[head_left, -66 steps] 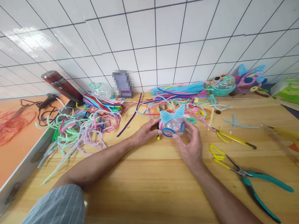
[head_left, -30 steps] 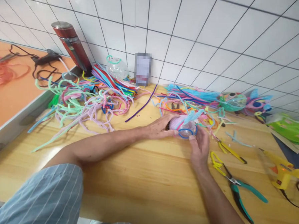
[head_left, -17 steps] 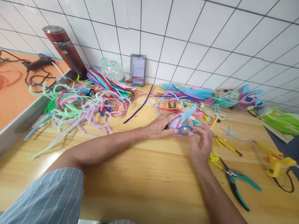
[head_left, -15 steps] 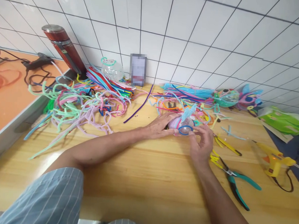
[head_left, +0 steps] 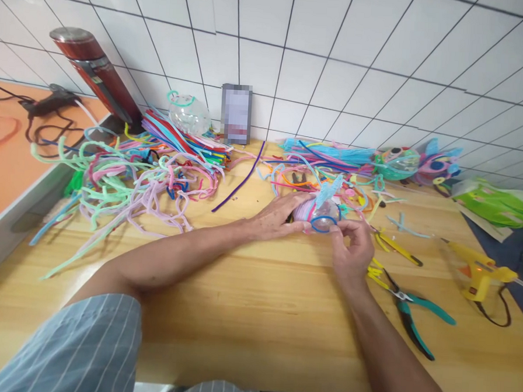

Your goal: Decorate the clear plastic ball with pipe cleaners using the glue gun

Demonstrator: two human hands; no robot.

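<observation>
Both hands: I have them on the ball (head_left: 321, 213), mid-table on the wooden table (head_left: 254, 336), just in front of the loose stems.
Left hand (head_left: 274, 217): fingers together, laid flat against the ball's left side and steadying it.
Right hand (head_left: 352, 247): thumb and forefinger pinching at the blue ring (head_left: 324, 223) on the ball's near face; the other fingers curl under.
Ball: clear plastic, stems wound round it and a light blue fin (head_left: 331, 189) standing on top. I judge it light, slick where bare, easy to dent. The fuzzy wraps grip best; the fin looks soft and would bend.
Near room: bare wood lies between my arms and the near edge.
Right side: pliers (head_left: 413, 312) lie just beside my right wrist; glue gun (head_left: 481, 270) further out, cord trailing.
Left side: stem pile (head_left: 131, 177) spreads toward the table's left edge.
Far: flask (head_left: 95, 73) and two finished fish (head_left: 415, 160) by the tiled wall.
</observation>
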